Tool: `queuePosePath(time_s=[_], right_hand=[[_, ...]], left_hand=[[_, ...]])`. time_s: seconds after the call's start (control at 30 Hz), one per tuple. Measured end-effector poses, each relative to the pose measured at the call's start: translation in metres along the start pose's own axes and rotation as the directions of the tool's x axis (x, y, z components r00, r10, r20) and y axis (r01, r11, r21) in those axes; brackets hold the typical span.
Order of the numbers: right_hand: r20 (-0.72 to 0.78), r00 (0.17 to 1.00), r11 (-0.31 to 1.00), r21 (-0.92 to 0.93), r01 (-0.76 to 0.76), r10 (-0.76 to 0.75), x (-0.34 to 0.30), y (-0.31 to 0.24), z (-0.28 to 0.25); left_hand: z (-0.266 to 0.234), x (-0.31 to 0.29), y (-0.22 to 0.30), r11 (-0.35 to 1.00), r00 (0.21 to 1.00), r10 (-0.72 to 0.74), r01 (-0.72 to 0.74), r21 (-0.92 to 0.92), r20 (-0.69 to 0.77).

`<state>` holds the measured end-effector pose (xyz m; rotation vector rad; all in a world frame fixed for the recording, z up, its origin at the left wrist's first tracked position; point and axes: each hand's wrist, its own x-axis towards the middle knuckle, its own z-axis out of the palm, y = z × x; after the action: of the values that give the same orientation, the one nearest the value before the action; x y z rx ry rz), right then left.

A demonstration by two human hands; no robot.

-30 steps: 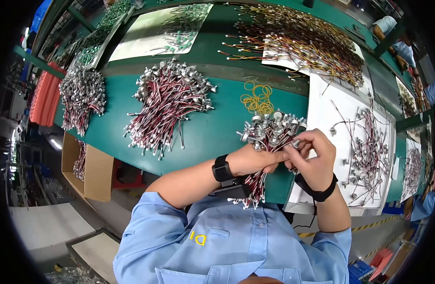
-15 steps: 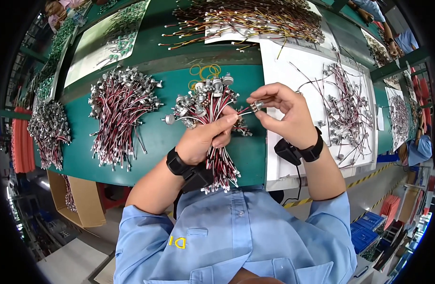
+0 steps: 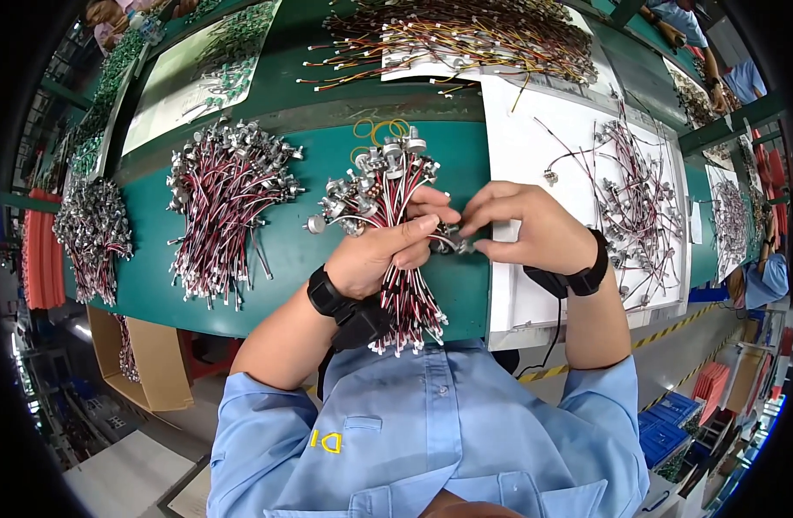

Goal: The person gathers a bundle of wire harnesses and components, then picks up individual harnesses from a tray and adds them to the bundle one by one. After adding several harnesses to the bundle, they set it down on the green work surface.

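Observation:
My left hand (image 3: 381, 250) is closed round a bundle of wired potentiometers (image 3: 388, 177). Their round silver metal bodies fan out above my fist, and red, black and white wires with small white plugs hang below it. At the bundle's right side, my right hand (image 3: 522, 220) has its thumb and forefinger on either side of one more wired potentiometer (image 3: 457, 243); the fingertips are slightly blurred. Several yellow rubber bands (image 3: 383, 131) lie on the green table just beyond the bundle.
Two more potentiometer bundles, one nearer (image 3: 228, 207) and one farther left (image 3: 92, 237), lie on the green table (image 3: 323, 298). A white board (image 3: 522, 293) at right carries loose wired potentiometers (image 3: 634, 207). Yellow-and-red wires (image 3: 466, 43) lie at the back. A cardboard box (image 3: 159, 367) stands lower left.
My right hand has moved down and in toward the bundle's right side with the potentiometer it pinched. A single potentiometer on the white board, earlier behind my right hand, now shows. My left hand keeps its hold.

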<state>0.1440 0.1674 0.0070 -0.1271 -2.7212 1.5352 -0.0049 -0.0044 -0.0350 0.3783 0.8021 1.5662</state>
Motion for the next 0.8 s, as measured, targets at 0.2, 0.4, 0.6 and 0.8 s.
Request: queuePosePath(time_s=[0.2,0.4,0.6,0.8], right_hand=[[-0.28,0.95,0.943,0.329,-0.041,0.139,0.005,0.009,0.01],[-0.188,0.969,0.77,0.638,-0.004,0.161,0.008,0.009,0.029],[-0.251,0.942,0.76,0.65,-0.005,0.221,0.005,0.008,0.026],[-0.264,0.933,0.717,0.697,0.008,0.246,0.006,0.002,0.024]], left_hand=[[-0.004,-0.004,-0.002,0.995,0.976,-0.101,0.098,0.023,0.194],[-0.006,-0.003,-0.011,0.988,0.953,-0.155,0.144,0.06,0.261],[0.0,-0.002,-0.003,0.989,0.981,-0.148,0.143,0.046,0.123],[-0.004,-0.002,-0.003,0.992,0.982,-0.12,0.113,0.055,0.146]])
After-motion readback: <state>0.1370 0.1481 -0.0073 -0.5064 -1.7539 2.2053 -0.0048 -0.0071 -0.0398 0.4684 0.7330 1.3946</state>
